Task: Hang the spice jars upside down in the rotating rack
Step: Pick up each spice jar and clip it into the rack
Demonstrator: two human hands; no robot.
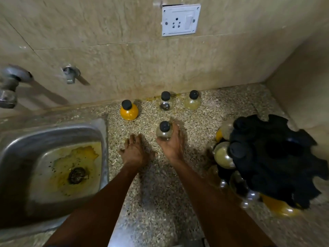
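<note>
On the speckled bench (195,111), the right hand (171,147) has its fingers wrapped around a clear black-capped jar (164,131), upright near the middle. Just beside it, the left hand (134,152) rests palm-down on the bench, fingers spread and holding nothing. Three more capped jars stand by the wall: an orange one (129,111), a clear one (166,102) and a pale yellow one (192,101). At right sits the black rack (277,157) with jars hanging under it; a steel sink (53,134) lies left.

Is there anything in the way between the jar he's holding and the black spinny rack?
Nothing visible. The right hand holds the clear jar, and only bare speckled counter lies between it and the rack to the right.
</note>
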